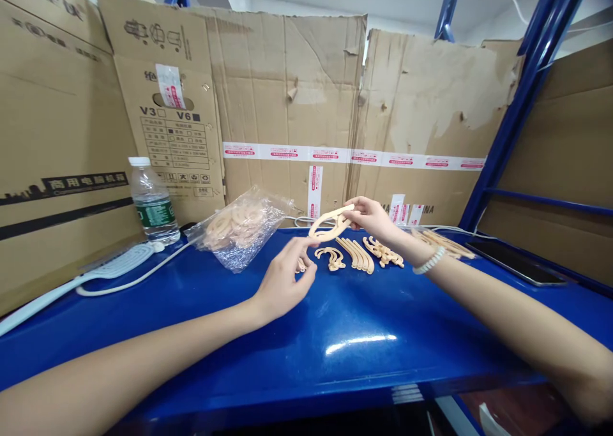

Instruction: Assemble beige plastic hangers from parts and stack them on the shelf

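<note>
A glossy blue worktop [364, 334] fronts brown cardboard panels [287, 59], the far-left one printed "V3" and "V6"; white tape with red print [292, 152] crosses others. Over the worktop's far middle, the right hand [371, 218] grips a pale wood-coloured curved loop [326, 237]. The left hand [282, 279] meets its left end; whether that grip is closed, I cannot tell.

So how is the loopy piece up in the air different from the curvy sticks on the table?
The loopy piece bends around an opening; the curvy sticks are slim strips. The loopy piece is held up in the right hand, while the curvy sticks lie side by side on the blue table. Both are pale tan and curved.
</note>
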The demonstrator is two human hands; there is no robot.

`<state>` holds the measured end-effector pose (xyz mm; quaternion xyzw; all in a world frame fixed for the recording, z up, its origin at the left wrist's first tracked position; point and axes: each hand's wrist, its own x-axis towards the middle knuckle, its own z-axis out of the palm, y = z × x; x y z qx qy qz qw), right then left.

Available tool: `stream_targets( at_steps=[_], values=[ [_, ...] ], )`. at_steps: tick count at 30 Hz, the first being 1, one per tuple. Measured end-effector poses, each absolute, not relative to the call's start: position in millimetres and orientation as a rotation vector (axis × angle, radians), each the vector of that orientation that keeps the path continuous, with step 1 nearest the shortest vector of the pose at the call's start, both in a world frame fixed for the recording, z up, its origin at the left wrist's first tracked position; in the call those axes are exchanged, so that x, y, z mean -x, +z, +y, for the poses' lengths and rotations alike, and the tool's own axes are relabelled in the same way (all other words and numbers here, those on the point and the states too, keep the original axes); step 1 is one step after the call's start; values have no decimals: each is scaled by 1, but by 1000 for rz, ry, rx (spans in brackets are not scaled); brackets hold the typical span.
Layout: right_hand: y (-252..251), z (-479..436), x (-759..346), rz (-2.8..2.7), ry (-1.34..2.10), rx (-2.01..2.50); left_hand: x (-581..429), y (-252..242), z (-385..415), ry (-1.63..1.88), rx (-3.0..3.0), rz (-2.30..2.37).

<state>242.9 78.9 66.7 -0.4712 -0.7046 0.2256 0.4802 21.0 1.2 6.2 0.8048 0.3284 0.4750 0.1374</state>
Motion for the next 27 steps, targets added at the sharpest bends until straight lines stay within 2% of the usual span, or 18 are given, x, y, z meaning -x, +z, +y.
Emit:
stream_targets(
  at_steps=[2,5,12,21,27],
  values=[
    [65,56,-243,-1672,649,1031,-24,13,1,1405,-1979,1076],
    [55,26,-237,-1607,816,939,-28,21,-4,1216,-1650,1120],
    [36,-16,-223,-1694,975,874,-37,8,-27,958,-1858,867],
    [28,-12,-232,-1710,1449,893,-36,4,-27,1242,-1868,918],
    [30,3,-244,-1618,1370,991,-30,7,-10,1442,-1803,927]
  ],
)
